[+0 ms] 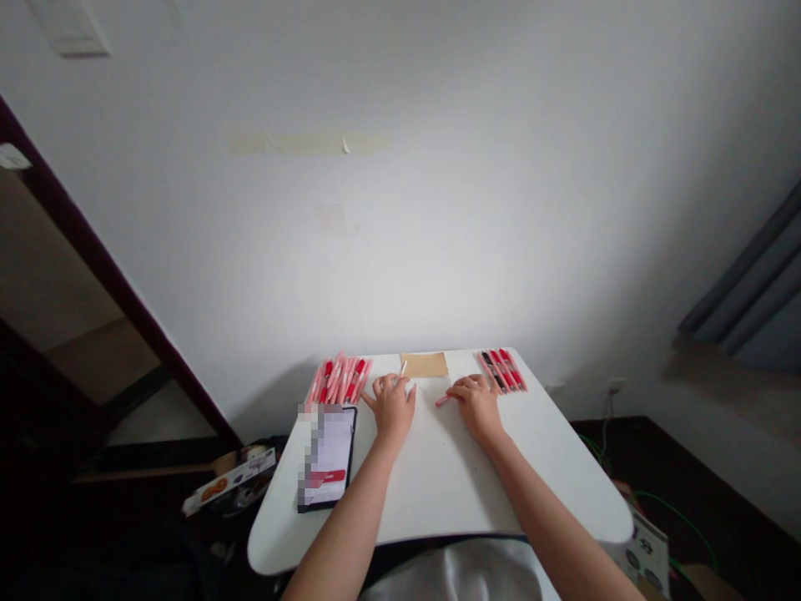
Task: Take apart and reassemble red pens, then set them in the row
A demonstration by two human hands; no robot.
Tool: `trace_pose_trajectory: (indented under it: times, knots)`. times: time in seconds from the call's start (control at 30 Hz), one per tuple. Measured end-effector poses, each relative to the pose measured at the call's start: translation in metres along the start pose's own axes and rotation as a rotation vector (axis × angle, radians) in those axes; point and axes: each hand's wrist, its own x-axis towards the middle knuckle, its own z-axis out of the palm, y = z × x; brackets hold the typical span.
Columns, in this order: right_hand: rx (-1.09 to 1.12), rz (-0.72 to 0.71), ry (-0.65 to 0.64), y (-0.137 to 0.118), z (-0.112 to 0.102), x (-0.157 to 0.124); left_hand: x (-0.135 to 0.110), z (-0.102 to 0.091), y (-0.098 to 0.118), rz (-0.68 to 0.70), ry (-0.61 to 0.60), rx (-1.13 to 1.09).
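Observation:
My right hand [480, 409] is closed, its fingers pinching a short pink pen-like stick [443, 401] whose other end is hidden under them. My left hand [393, 406] rests on the white table [431, 476] with its fingers spread. A thin white stick [404, 367] shows just beyond its fingertips; whether they touch it I cannot tell. Left of that hand lies a loose pile of pens in pink wrappers [338, 380]. A neat row of wrapped red and black pens [502, 370] lies beyond my right hand.
A brown paper rectangle [425, 365] lies at the table's back edge, against the wall [438, 234]. A phone [331, 457] lies at the left, near my left forearm. Boxes and a green cable [682, 505] are on the floor beside the table.

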Motion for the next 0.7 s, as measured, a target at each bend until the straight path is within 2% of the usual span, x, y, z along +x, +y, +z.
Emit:
trace_pose_trajectory:
  times: [0.17,0.53,0.7]
  knots:
    - [0.001,0.049,0.042,-0.003,0.000,0.000,0.001,-0.002,0.000,-0.013,-0.027,0.024]
    - [0.016,0.012,-0.022,-0.009,-0.002,0.000,0.001,0.001,-0.003,-0.009,-0.002,0.035]
    - [0.043,-0.021,-0.089,-0.011,-0.002,0.002,0.002,0.003,-0.005,-0.015,-0.006,0.033]
